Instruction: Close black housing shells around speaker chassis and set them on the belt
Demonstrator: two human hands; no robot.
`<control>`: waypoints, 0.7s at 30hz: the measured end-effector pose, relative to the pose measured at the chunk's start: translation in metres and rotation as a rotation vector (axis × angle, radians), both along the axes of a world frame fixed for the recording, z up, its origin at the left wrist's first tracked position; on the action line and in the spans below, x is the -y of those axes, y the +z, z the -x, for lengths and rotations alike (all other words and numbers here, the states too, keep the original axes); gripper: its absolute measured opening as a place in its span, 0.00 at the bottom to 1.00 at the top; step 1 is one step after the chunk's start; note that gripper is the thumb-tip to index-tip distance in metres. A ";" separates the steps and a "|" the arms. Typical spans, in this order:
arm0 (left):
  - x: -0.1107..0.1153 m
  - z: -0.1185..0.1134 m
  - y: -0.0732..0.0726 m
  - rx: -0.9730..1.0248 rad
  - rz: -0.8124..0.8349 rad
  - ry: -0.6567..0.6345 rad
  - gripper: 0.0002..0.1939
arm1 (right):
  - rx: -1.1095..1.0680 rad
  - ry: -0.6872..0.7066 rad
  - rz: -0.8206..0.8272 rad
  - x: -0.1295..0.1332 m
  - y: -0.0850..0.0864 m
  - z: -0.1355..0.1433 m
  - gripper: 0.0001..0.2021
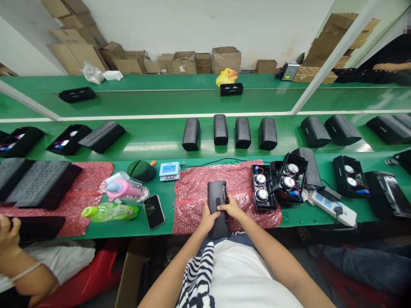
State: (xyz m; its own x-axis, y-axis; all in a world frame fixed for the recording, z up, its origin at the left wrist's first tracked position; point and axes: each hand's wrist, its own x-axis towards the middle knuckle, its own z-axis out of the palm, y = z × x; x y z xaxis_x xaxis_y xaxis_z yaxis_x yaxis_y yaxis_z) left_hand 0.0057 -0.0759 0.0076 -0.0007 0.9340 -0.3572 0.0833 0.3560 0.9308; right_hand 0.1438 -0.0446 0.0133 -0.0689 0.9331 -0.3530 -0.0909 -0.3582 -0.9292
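Note:
A black speaker housing [217, 194] lies lengthwise before me on red bubble wrap [189, 192], its near end at the table edge. Around its left side my left hand [209, 219] is closed, thumb on top. My right hand [233, 208] grips the right side, with its thumb also on the upper face. The fingers under the housing are hidden. To the right, an opened speaker shell [263, 203] shows two round drivers and wires. Another opened shell [297, 177] leans beside it.
Left of the wrap are a phone [154, 212], a green bottle [112, 212], a pink bottle [126, 190] and a small blue meter [169, 171]. A power strip [334, 208] sits at right. Several finished-looking speakers [220, 129] stand behind. A co-worker's hand [9, 235] is at far left.

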 end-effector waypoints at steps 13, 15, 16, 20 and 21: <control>0.002 0.006 -0.007 0.147 0.040 0.014 0.39 | -0.176 0.036 -0.018 0.021 -0.001 0.000 0.37; 0.003 0.007 -0.008 0.189 0.050 0.024 0.41 | -0.211 0.027 0.021 0.027 0.002 0.002 0.39; 0.004 0.008 -0.008 0.196 0.054 0.030 0.42 | -0.220 0.015 0.031 0.028 0.003 0.004 0.39; 0.004 0.009 -0.009 0.174 0.083 0.036 0.45 | -0.208 -0.028 0.024 0.028 0.005 0.009 0.42; 0.003 0.009 -0.010 0.174 0.090 0.039 0.45 | -0.195 -0.042 0.030 0.027 0.004 0.010 0.42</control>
State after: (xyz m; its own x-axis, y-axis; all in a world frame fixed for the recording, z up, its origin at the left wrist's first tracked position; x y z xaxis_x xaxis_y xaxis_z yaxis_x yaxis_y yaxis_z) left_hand -0.0029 -0.0792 -0.0020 0.0331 0.8989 -0.4369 -0.0910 0.4380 0.8943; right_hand 0.1333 -0.0720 0.0178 -0.0999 0.9258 -0.3646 -0.2831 -0.3778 -0.8816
